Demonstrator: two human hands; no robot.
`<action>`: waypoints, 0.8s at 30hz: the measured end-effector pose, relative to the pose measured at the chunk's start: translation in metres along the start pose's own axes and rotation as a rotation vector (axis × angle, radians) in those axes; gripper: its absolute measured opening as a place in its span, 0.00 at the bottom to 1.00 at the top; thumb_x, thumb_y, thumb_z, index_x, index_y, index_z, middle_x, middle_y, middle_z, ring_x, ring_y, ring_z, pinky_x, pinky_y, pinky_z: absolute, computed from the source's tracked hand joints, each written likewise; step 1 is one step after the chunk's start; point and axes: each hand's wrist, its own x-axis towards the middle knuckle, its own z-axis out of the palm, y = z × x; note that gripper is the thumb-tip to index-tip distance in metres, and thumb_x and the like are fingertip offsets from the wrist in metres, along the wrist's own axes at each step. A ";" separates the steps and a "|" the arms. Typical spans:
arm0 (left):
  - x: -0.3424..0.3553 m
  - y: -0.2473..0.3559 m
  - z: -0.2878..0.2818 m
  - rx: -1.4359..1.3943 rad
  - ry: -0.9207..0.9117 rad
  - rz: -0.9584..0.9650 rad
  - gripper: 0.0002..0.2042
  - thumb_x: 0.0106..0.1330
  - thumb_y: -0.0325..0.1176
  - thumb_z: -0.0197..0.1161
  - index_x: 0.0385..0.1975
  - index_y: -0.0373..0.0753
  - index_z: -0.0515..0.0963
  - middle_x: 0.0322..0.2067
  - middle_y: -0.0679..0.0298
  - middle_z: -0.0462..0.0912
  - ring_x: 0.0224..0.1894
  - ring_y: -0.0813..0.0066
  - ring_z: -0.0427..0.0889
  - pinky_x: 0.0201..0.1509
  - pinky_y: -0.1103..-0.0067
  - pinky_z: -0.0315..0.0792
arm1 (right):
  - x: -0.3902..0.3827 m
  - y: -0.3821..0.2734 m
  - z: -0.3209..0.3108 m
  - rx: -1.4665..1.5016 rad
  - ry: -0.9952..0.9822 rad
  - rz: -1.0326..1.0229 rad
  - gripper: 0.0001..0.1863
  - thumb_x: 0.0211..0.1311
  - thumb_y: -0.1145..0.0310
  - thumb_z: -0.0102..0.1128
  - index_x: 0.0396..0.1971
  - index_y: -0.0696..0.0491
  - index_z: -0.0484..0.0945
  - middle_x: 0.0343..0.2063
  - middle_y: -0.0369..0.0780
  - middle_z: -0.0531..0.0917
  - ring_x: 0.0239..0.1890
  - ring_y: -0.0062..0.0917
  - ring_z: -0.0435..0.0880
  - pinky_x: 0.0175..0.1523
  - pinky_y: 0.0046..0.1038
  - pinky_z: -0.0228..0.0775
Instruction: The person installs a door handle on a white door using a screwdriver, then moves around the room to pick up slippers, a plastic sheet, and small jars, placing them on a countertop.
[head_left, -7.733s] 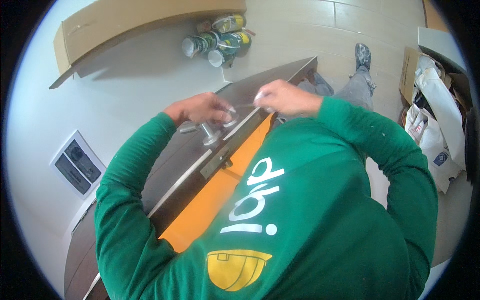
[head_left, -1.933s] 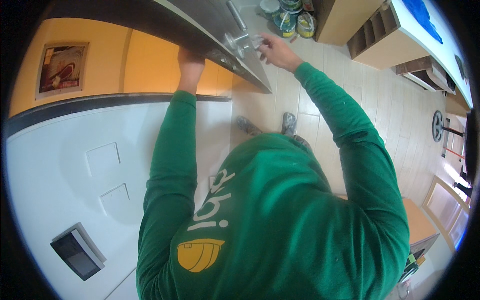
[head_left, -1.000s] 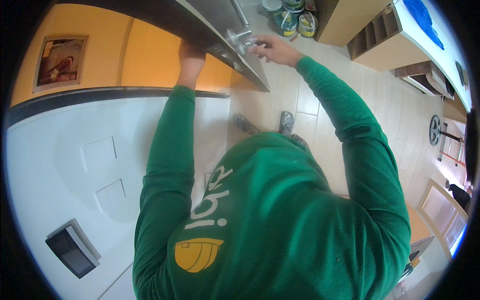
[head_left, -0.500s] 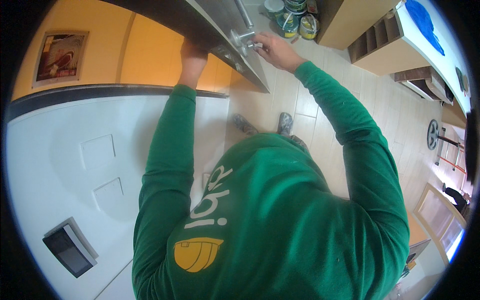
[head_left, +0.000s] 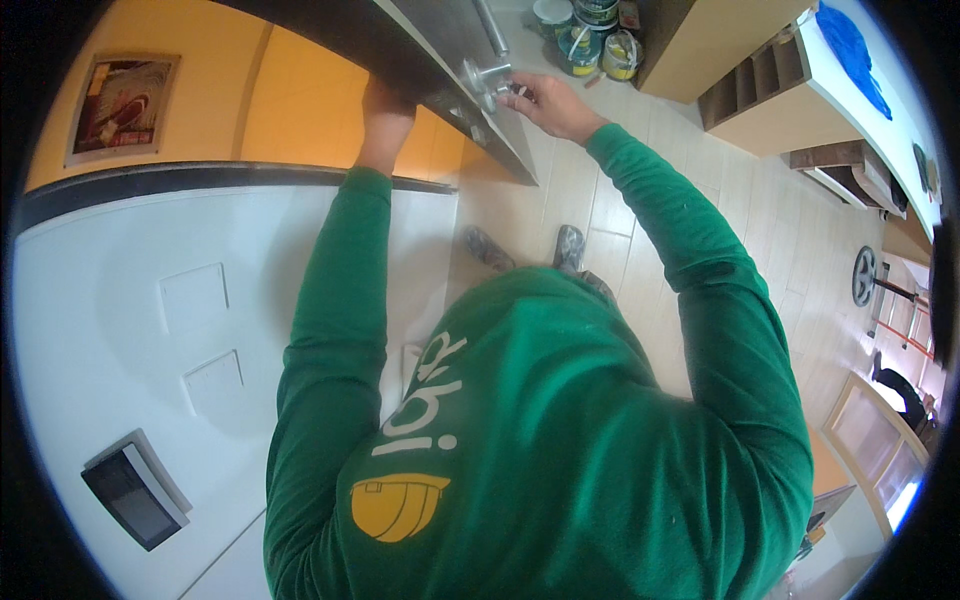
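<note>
A dark-edged door [head_left: 440,85] stands open at the top of the view, with a metal lever handle [head_left: 492,72] and a long vertical metal bar [head_left: 490,25] on its grey face. My right hand [head_left: 552,105] is at the lock just below the lever, thumb and fingers closed round a small metal knob [head_left: 514,93] that they partly cover. On the door's other side is my left hand [head_left: 388,112], level with the lock. Its fingers are hidden behind the door edge.
Paint buckets [head_left: 580,48] stand on the tiled floor [head_left: 612,205] beyond the door. Wooden cabinets [head_left: 770,75] line the right side, with blue plastic [head_left: 850,50] on top. A white wall [head_left: 110,290] with switch plates is on the left. Another person [head_left: 905,395] is far right.
My right hand's fingers have turned and curled further round the knob, covering more of it. My left hand and the door stay almost where they were.
</note>
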 end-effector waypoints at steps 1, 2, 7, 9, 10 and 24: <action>0.001 -0.004 0.002 -0.130 0.006 -0.027 0.19 0.62 0.31 0.61 0.54 0.41 0.78 0.49 0.48 0.82 0.53 0.44 0.79 0.55 0.59 0.76 | -0.003 0.001 0.001 -0.082 0.076 -0.134 0.20 0.69 0.54 0.62 0.43 0.58 0.80 0.25 0.42 0.78 0.31 0.27 0.81 0.40 0.32 0.76; 0.001 -0.006 0.004 -0.179 0.008 -0.033 0.19 0.62 0.31 0.62 0.54 0.41 0.78 0.49 0.48 0.82 0.53 0.44 0.79 0.55 0.59 0.76 | -0.006 0.002 0.002 -0.197 0.134 -0.221 0.20 0.69 0.54 0.61 0.44 0.58 0.80 0.25 0.43 0.78 0.32 0.28 0.81 0.42 0.33 0.76; 0.004 -0.002 0.002 -0.300 0.014 -0.126 0.17 0.62 0.32 0.62 0.51 0.40 0.79 0.49 0.48 0.82 0.53 0.44 0.79 0.55 0.58 0.75 | 0.000 0.012 0.010 0.010 0.087 0.039 0.20 0.69 0.54 0.60 0.46 0.57 0.80 0.24 0.46 0.80 0.31 0.33 0.83 0.41 0.36 0.76; 0.003 0.005 -0.003 -0.161 -0.011 -0.097 0.16 0.62 0.31 0.62 0.50 0.40 0.80 0.48 0.48 0.82 0.53 0.44 0.79 0.55 0.58 0.75 | 0.012 0.019 0.009 0.287 -0.099 0.455 0.20 0.69 0.54 0.59 0.47 0.57 0.80 0.24 0.47 0.80 0.29 0.35 0.83 0.40 0.37 0.77; 0.002 0.008 -0.006 0.045 -0.037 -0.010 0.15 0.62 0.31 0.62 0.50 0.40 0.80 0.48 0.48 0.83 0.53 0.44 0.79 0.55 0.59 0.75 | 0.017 0.023 0.008 0.439 -0.142 0.582 0.21 0.69 0.53 0.59 0.47 0.56 0.80 0.24 0.46 0.81 0.28 0.35 0.83 0.40 0.36 0.77; -0.001 0.012 -0.015 0.355 -0.077 0.120 0.15 0.63 0.33 0.62 0.48 0.40 0.80 0.45 0.50 0.85 0.52 0.46 0.80 0.53 0.60 0.77 | 0.004 0.004 0.005 0.272 -0.124 0.303 0.24 0.69 0.48 0.62 0.42 0.58 0.81 0.27 0.41 0.83 0.29 0.23 0.82 0.38 0.29 0.76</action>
